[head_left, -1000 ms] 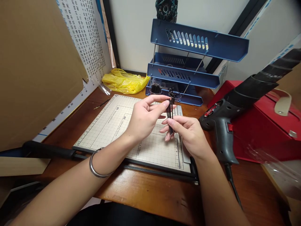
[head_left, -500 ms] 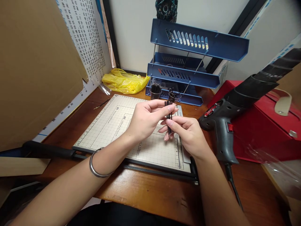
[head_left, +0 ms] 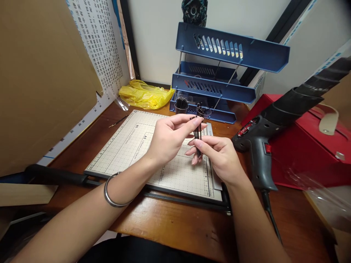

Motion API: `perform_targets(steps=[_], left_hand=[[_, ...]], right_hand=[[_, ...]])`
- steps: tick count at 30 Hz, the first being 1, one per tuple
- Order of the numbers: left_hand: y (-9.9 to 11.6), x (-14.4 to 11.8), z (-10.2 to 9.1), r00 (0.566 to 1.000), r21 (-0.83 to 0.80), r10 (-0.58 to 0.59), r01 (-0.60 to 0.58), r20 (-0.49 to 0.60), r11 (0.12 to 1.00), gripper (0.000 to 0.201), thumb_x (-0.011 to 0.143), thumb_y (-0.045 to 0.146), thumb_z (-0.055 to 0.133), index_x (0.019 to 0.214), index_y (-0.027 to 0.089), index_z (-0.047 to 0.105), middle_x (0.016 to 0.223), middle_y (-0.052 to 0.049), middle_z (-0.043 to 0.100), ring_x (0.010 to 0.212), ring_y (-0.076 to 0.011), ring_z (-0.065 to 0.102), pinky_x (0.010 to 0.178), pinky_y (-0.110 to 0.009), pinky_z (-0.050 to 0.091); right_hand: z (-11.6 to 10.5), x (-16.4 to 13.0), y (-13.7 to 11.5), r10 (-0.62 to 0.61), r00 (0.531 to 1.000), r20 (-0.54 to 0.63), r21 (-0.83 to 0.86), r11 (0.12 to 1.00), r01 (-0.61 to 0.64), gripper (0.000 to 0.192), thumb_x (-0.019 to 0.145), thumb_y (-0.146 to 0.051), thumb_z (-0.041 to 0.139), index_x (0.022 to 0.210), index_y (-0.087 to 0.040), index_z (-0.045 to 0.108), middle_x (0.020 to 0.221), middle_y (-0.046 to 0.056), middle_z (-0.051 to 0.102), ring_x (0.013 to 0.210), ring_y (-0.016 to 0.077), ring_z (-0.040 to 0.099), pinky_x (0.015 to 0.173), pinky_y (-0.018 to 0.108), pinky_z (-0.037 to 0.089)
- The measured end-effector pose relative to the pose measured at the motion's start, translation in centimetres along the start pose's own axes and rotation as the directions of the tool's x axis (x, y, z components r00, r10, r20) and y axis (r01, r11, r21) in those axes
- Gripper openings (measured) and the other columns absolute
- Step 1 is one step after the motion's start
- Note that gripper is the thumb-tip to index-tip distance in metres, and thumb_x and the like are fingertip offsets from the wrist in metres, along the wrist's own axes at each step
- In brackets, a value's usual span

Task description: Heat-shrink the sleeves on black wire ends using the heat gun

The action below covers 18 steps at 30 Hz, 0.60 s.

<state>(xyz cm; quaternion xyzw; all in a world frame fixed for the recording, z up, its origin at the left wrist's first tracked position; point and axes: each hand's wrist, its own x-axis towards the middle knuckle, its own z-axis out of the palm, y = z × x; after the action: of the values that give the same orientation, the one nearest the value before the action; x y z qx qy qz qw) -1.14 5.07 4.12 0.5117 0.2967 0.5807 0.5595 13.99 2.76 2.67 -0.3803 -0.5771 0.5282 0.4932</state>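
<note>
Your left hand [head_left: 168, 137] pinches the black sticks [head_left: 196, 133] near their top, at its three o'clock; your right hand [head_left: 224, 157] pinches them lower, at its ten o'clock, above the paper cutter [head_left: 120, 148].

A desk corner used as a small craft workshop, with office touches.
Beneath the fingers [head_left: 181, 118], a gridded paper cutter [head_left: 123, 146] marked B5 and A5 lies on a varnished wooden desk [head_left: 175, 221], its black handle [head_left: 57, 175] well to their left. Just beyond the fingers, small cups [head_left: 181, 109] hold upright thin black pieces [head_left: 181, 101]; farther back, a blue tiered file tray [head_left: 260, 54] gives the office note. To their right, a corded power tool [head_left: 261, 157] with a long black nozzle, beside a red box [head_left: 290, 157], speaks for a workshop. To their far left rises a cardboard sheet [head_left: 41, 73]. Home or business premises, I cannot tell.
</note>
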Motion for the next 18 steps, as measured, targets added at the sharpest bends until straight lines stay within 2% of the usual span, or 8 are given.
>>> perform_targets(steps=[6, 11, 18], left_hand=[[0.52, -0.32, 0.31, 1.0, -0.022, 0.018, -0.017, 0.025, 1.0, 0.021, 0.08, 0.033, 0.085, 0.09, 0.017, 0.078, 0.093, -0.007, 0.081, 0.094, -0.024, 0.078, 0.075, -0.029, 0.062], [0.3, -0.31, 0.2, 0.999, -0.058, 0.049, -0.048, 0.015, 0.997, 0.018, 0.08, 0.033, 0.084, 0.089, 0.018, 0.077, 0.09, -0.005, 0.081, 0.091, -0.0232, 0.079, 0.072, -0.028, 0.061], [0.14, -0.14, -0.1, 0.999, -0.083, -0.009, 0.012, 0.034, 0.996, 0.019, 0.082, 0.037, 0.083, 0.09, 0.019, 0.078, 0.09, -0.005, 0.081, 0.091, -0.0235, 0.078, 0.068, -0.028, 0.062]], right_hand=[[0.01, -0.21, -0.37, -0.008, 0.999, 0.045, -0.1, 0.995, 0.013, 0.026, 0.087, -0.042, 0.075, 0.078, -0.018, 0.08, 0.076, 0.006, 0.08, 0.051, 0.0138, 0.069, 0.048, 0.024, 0.056], [0.07, -0.39, -0.43, -0.021, 0.999, 0.046, -0.077, 0.997, 0.024, 0.023, 0.089, -0.039, 0.074, 0.079, -0.019, 0.082, 0.077, 0.005, 0.08, 0.051, 0.0126, 0.069, 0.051, 0.024, 0.058], [0.04, -0.34, -0.24, -0.011, 0.999, 0.046, -0.067, 0.998, 0.014, 0.024, 0.088, -0.042, 0.074, 0.081, -0.02, 0.082, 0.076, 0.005, 0.08, 0.051, 0.0135, 0.068, 0.051, 0.026, 0.058]])
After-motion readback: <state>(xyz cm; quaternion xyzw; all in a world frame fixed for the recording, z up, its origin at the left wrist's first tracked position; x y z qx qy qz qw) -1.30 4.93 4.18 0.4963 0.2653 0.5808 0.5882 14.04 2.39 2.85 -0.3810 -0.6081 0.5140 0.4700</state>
